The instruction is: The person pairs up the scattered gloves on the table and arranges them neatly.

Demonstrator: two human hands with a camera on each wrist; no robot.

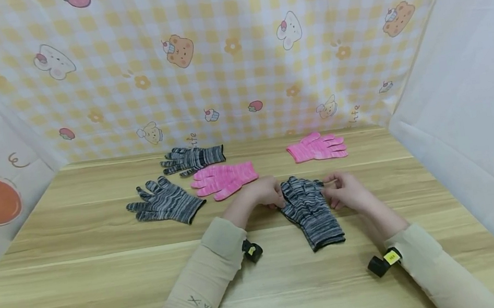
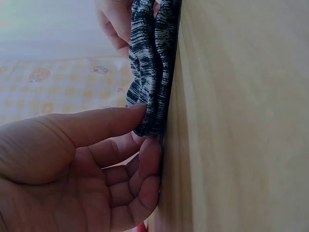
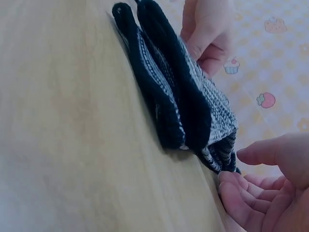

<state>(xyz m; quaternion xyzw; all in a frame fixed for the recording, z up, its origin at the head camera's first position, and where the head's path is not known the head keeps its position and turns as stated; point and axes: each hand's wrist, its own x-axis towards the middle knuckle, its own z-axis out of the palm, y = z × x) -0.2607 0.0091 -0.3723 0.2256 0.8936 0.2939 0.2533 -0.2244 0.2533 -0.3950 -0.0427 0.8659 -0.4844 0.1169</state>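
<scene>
Two black-and-grey knitted gloves (image 1: 314, 213) lie stacked on the table, cuffs toward me and fingers pointing away. My left hand (image 1: 269, 193) pinches their left edge; in the left wrist view its thumb (image 2: 111, 123) presses on the top fabric with the other fingers curled below. At the right edge, near the glove fingertips, my right hand (image 1: 344, 193) holds the fabric between thumb and fingers. The right wrist view shows the two dark cuffs (image 3: 169, 106) one above the other, with the right fingertips (image 3: 234, 188) right at the knitted edge.
Left of the stack lie a pink glove (image 1: 224, 180) and two more black-and-grey gloves (image 1: 166, 202), one farther back (image 1: 195, 158). Another pink glove (image 1: 317, 147) rests at the back right. A checked cloth (image 1: 235, 71) hangs behind the wooden table (image 1: 83, 303).
</scene>
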